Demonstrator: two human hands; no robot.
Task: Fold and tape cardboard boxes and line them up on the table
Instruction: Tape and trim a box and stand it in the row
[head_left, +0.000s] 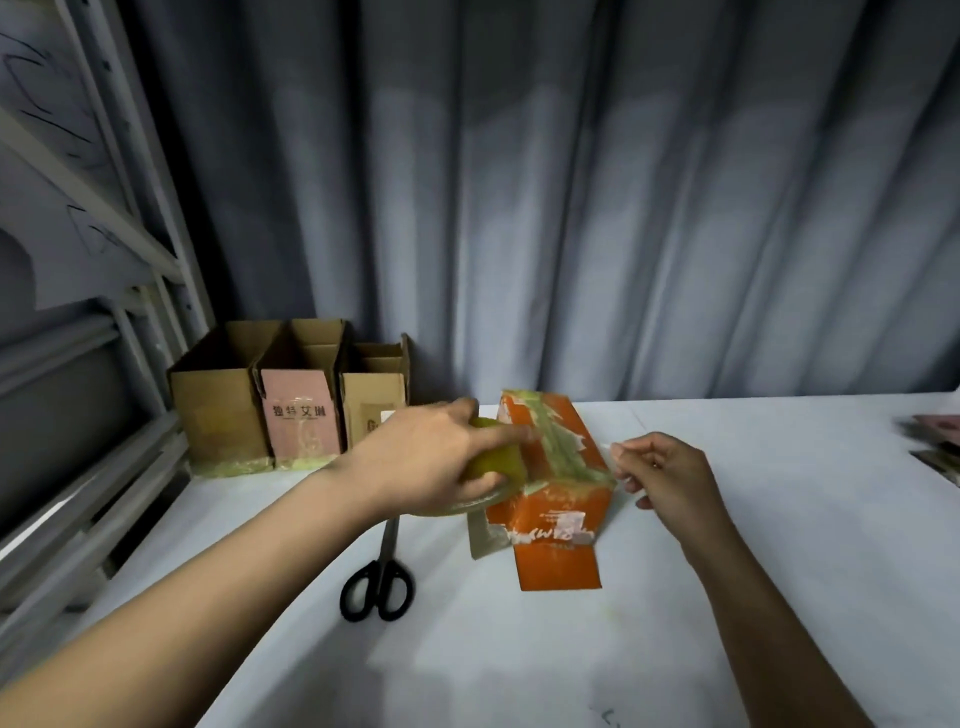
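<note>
Yellow-green tape roll (493, 462): the left hand (426, 457) is gripping it, fingers curled round its rim, against the orange box's left side.
Right hand (665, 478): fingertips are pinching a clear tape end (610, 452) beside the box's right edge.
Orange box (556, 478): lying mid-table, old tape crossing its top.
Scissors (379, 577): resting on the white table (779, 519), near the box's left.
Three open cartons (291, 400): standing in a row at the back left.

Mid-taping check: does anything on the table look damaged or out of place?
The orange box looks worn: white torn patches and old tape residue along its top. One flap lies open flat toward the person. The scissors lie partly under the left hand holding the tape roll.
</note>
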